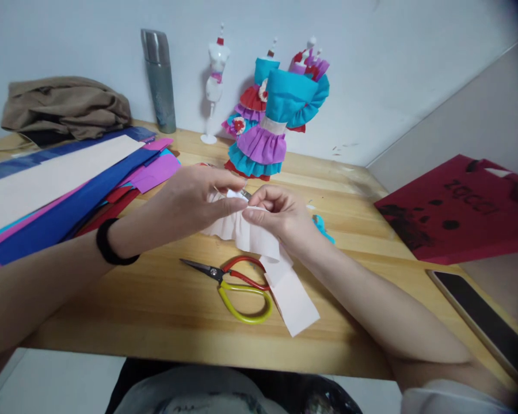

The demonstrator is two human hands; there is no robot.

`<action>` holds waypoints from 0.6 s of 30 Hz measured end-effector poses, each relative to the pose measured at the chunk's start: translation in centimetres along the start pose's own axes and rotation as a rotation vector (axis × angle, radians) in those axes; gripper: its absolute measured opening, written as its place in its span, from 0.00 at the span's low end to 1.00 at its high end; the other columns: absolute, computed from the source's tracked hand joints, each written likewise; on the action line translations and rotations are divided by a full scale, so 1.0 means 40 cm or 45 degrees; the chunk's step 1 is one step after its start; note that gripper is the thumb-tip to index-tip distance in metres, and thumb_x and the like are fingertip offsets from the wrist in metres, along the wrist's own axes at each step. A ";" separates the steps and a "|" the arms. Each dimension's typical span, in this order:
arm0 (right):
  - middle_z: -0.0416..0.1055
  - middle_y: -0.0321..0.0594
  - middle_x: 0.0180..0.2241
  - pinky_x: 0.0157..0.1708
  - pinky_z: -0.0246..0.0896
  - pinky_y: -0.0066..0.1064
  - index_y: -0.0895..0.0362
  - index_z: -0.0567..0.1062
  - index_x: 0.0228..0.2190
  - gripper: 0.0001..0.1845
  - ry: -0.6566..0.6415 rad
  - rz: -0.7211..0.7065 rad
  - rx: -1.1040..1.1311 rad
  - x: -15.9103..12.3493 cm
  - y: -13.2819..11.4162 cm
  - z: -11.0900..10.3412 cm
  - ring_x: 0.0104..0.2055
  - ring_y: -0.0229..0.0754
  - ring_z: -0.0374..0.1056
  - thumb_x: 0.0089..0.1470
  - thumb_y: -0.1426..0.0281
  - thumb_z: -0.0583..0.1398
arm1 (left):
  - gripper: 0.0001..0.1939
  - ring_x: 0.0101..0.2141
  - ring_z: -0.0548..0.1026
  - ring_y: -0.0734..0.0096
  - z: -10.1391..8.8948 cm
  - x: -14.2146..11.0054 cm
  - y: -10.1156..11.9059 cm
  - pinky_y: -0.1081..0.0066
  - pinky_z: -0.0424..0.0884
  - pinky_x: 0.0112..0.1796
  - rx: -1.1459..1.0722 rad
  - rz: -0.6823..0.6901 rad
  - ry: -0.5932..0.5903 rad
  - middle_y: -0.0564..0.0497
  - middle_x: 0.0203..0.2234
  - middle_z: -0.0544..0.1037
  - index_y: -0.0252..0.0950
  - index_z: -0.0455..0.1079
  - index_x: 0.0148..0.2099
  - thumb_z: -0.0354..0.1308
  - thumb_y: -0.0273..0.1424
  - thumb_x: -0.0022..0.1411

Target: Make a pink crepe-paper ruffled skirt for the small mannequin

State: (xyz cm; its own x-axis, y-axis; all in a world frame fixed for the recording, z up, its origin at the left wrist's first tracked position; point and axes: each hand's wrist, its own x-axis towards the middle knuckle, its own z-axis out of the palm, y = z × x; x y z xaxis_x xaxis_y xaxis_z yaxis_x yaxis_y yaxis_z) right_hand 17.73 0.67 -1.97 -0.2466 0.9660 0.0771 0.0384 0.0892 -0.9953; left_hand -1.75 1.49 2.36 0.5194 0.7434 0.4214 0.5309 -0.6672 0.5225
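Note:
My left hand (190, 198), with a black band on its wrist, has thumb and fingers closed around the top edge of a pale pink gathered paper strip (231, 224). Against it, my right hand (280, 215) pinches the same ruffled strip between thumb and curled fingers. A small white and metallic piece shows between the fingertips; its kind is unclear. From under my right hand a flat pale paper piece (296, 302) hangs down onto the table. Scissors (218, 273) with one red and one yellow handle lie just below the hands, blades to the left.
Behind stand a bare white mini mannequin (214, 86) and several in ruffled paper dresses (270, 135), beside a thermos (160, 86). Coloured paper sheets (69, 184) and a brown cloth (64, 106) lie left. A red bag (461, 210) and a phone (475, 319) are at right.

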 end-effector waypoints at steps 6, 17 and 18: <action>0.61 0.27 0.14 0.17 0.47 0.25 0.56 0.69 0.21 0.16 0.163 0.103 0.281 0.006 -0.022 0.002 0.16 0.31 0.55 0.34 0.65 0.71 | 0.23 0.19 0.59 0.78 -0.032 -0.021 0.049 0.73 0.53 0.22 -0.044 -0.251 0.468 0.56 0.14 0.65 0.35 0.67 0.18 0.54 0.42 0.61; 0.66 0.28 0.16 0.17 0.51 0.25 0.56 0.68 0.22 0.18 0.146 0.207 0.350 0.000 -0.032 0.017 0.17 0.31 0.59 0.31 0.65 0.72 | 0.14 0.21 0.69 0.78 0.077 -0.108 0.048 0.79 0.63 0.20 -0.904 -0.772 -0.372 0.53 0.22 0.73 0.34 0.69 0.33 0.49 0.38 0.63; 0.64 0.28 0.16 0.17 0.50 0.25 0.56 0.68 0.22 0.19 0.138 0.207 0.331 -0.001 -0.029 0.017 0.17 0.31 0.58 0.31 0.64 0.71 | 0.14 0.21 0.69 0.78 0.081 -0.107 0.046 0.79 0.63 0.20 -0.868 -0.732 -0.340 0.52 0.23 0.74 0.34 0.68 0.33 0.47 0.36 0.65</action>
State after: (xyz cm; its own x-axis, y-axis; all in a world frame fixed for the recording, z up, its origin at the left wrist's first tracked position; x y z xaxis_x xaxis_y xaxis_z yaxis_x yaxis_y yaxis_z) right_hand 17.02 0.36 -0.84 -0.1521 0.9841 -0.0919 -0.1831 -0.1194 -0.9758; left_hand -0.83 -3.07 -0.91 0.4803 0.8589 -0.1776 0.2902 0.0355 0.9563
